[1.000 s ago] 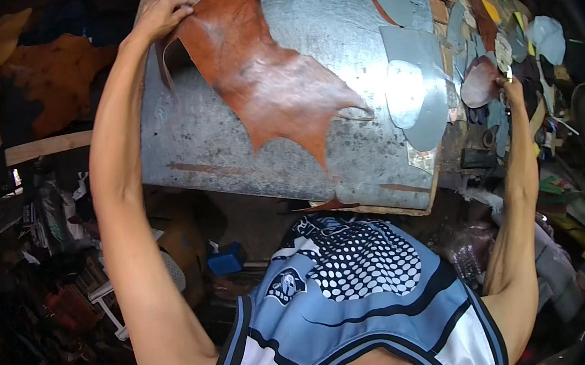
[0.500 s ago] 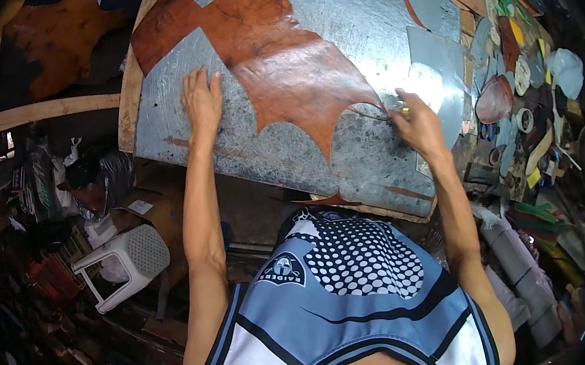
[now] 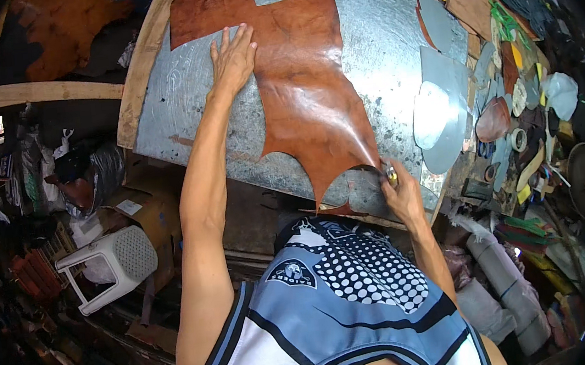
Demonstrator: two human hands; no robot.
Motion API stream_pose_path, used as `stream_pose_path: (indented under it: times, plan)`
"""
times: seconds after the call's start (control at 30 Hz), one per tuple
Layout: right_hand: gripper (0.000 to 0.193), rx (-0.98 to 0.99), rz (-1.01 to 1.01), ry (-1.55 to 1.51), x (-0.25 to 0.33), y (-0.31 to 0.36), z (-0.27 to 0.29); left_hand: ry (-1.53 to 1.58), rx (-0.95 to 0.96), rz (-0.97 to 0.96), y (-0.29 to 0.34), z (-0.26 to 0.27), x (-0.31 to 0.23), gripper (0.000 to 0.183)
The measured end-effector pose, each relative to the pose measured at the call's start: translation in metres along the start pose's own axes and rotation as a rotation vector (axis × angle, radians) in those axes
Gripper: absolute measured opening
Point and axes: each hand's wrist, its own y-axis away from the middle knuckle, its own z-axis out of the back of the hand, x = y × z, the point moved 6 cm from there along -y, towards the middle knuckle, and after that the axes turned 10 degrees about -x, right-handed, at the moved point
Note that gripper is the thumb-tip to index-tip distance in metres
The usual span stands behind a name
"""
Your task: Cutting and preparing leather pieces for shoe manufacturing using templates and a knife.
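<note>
A large piece of glossy brown leather (image 3: 312, 102), with curved cutouts along its near edge, lies on the grey metal-topped table (image 3: 185, 108). My left hand (image 3: 233, 60) rests flat beside its upper left part, fingers outstretched and the fingertips on the leather's edge. My right hand (image 3: 404, 199) is closed at the leather's near right corner, which it appears to pinch. A small yellow and silver thing shows at its fingers, too small to make out. One pointed tip of the leather hangs at the table's near edge, by a small brown leather scrap (image 3: 342, 210).
Grey sheet pieces (image 3: 441, 106) lie on the table's right side. Beyond them sit many scraps, a roll of tape (image 3: 518, 139) and a brown oval piece (image 3: 493, 119). A wooden strip (image 3: 144, 62) edges the table at left. A white plastic stool (image 3: 112, 265) lies tipped at left.
The leather has turned and its near right corner has come closer to me, along with my right hand. My left hand has moved farther away and right, onto the leather's edge.
</note>
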Motion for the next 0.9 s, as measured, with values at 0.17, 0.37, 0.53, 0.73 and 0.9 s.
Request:
stream_pose_path:
  times: [0.17, 0.37, 0.53, 0.73, 0.9]
  plan:
    - [0.024, -0.093, -0.129, -0.135, -0.046, 0.033, 0.004, -0.060, 0.016, -0.036, 0.007, 0.002, -0.014, 0.049]
    - [0.015, 0.038, -0.347, -0.346, -0.054, 0.069, 0.032, -0.132, 0.063, -0.066, 0.008, -0.001, -0.002, 0.049]
    - [0.017, 0.045, -0.222, -0.048, -0.058, 0.086, 0.048, -0.166, -0.008, -0.107, 0.003, -0.005, -0.010, 0.068]
    - [0.029, -0.021, -0.070, 0.227, -0.051, 0.085, 0.060, -0.266, 0.012, -0.108, 0.013, -0.004, -0.027, 0.081]
    - [0.028, -0.180, -0.194, 0.147, -0.043, 0.061, 0.088, -0.108, 0.034, -0.232, 0.080, -0.003, -0.103, 0.082]
